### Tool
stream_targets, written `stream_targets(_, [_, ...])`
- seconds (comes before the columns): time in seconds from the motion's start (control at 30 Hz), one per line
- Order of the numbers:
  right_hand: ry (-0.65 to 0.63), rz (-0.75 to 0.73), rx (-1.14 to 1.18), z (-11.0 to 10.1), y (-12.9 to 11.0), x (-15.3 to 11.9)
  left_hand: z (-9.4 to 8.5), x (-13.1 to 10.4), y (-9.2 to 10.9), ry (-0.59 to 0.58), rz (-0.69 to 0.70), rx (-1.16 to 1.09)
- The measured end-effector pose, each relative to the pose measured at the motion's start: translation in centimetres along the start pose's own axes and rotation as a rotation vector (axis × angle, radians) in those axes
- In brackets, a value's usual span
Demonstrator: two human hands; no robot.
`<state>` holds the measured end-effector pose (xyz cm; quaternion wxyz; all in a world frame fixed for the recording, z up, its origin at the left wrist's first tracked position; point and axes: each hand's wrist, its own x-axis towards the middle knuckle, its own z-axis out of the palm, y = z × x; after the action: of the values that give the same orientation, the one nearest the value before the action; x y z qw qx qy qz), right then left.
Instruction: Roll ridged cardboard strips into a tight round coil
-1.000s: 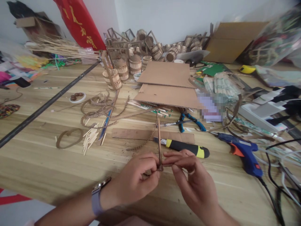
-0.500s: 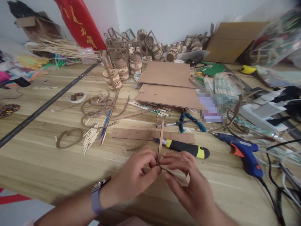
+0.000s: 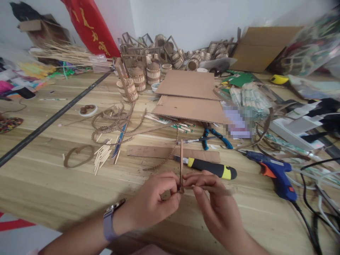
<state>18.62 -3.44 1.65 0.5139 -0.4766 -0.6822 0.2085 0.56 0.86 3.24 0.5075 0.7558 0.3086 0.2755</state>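
Between my hands a narrow brown cardboard strip (image 3: 181,159) stands upright, its lower end at my fingertips. My left hand (image 3: 162,198) pinches the base of the piece from the left. A second strip part (image 3: 212,189) runs sideways to the right, and my right hand (image 3: 212,202) has it between thumb and fingers. The exact joint is partly hidden by my fingertips. Just beyond lie a black and yellow utility knife (image 3: 209,167) and a flat cardboard strip (image 3: 148,151).
A blue glue gun (image 3: 276,171) with its cable lies at the right. Pliers (image 3: 217,138), cardboard sheets (image 3: 188,106), small sticks (image 3: 102,156) and coiled strips (image 3: 111,120) lie farther back. Small stick buckets (image 3: 127,88) stand behind them, and a metal bar (image 3: 58,113) crosses the left.
The upright strip has turned to stand straighter. The sideways part has swung up and now extends across my right fingers. My hands have shifted only slightly.
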Motion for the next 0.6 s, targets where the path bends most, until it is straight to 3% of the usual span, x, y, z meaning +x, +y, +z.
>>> stream_targets(0.17, [-0.06,-0.196,-0.157,-0.04,-0.36,0.02,0.44,-0.17,-0.69,0.019,-0.119,-0.018])
stream_targets(0.37, [-0.078,-0.246,-0.26,0.18,0.0,-0.2,0.59,-0.26,-0.46,0.026,-0.055,0.028])
stream_targets(0.6, [-0.058,-0.133,-0.183,-0.12,-0.08,-0.16,0.41,-0.27,-0.21,-0.017,-0.005,0.098])
